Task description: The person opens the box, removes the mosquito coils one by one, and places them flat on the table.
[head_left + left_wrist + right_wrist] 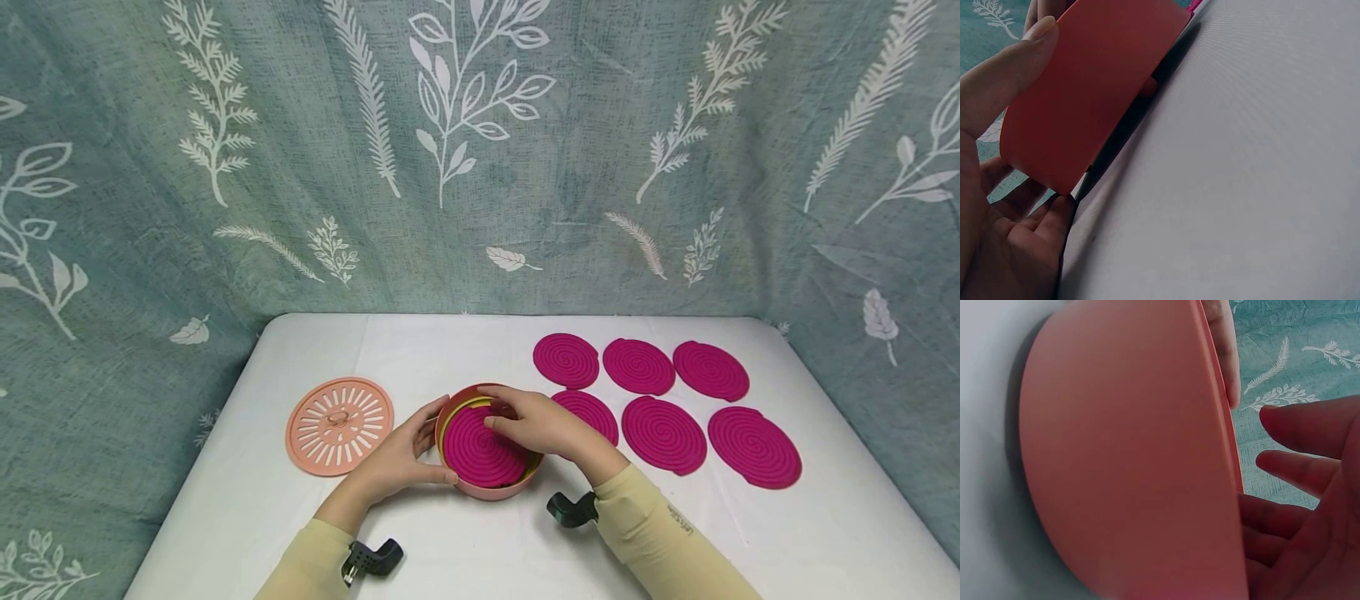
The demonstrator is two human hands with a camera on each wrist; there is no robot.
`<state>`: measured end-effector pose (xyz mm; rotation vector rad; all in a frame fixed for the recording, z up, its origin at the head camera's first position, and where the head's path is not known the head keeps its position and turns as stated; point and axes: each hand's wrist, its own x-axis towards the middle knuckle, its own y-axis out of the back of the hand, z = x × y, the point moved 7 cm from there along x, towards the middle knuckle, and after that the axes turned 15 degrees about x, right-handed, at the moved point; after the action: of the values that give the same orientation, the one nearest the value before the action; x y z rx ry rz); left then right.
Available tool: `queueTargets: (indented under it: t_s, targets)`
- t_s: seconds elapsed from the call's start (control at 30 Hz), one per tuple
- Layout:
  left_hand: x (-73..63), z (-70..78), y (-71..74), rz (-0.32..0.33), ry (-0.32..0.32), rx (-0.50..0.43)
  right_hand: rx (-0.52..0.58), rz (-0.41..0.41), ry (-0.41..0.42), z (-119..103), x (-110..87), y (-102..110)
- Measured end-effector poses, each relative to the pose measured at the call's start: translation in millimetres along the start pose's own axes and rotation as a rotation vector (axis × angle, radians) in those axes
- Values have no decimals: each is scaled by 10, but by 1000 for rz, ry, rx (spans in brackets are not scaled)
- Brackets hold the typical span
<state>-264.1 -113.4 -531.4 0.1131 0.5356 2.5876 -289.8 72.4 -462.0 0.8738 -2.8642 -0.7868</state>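
Note:
A round coral mosquito coil holder (491, 493) stands on the table between my hands, with a yellow band (452, 417) inside its wall. In it lies a magenta mosquito coil (480, 450). My left hand (401, 458) grips the holder's left side; in the left wrist view, the thumb (1010, 72) rests along the outer wall (1091, 87), with other fingers around the lower edge. From the right, my right hand (536, 421) reaches over the rim, fingertips inside above the coil. The right wrist view shows its thumb and forefinger apart; the holder wall (1129, 437) hides the other fingertips.
A slotted coral lid (339, 427) with a small knob lies left of the holder. Several magenta coils (663, 433) are laid out in two rows on the right of the white table (465, 558). A green leaf-patterned cloth (480, 233) hangs behind.

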Motion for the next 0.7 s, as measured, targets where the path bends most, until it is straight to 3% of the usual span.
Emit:
queueTargets:
  t_s: [0.17,0.4,0.7]
  targets:
    - [10,-17,10,3,18,22,45,-4,-4,-3,-7,13]
    - [20,-13,9,2,-2,18,150,27,-16,40,-19,50]
    - [26,-15,20,1,17,18,233,74,19,34,-3,108]
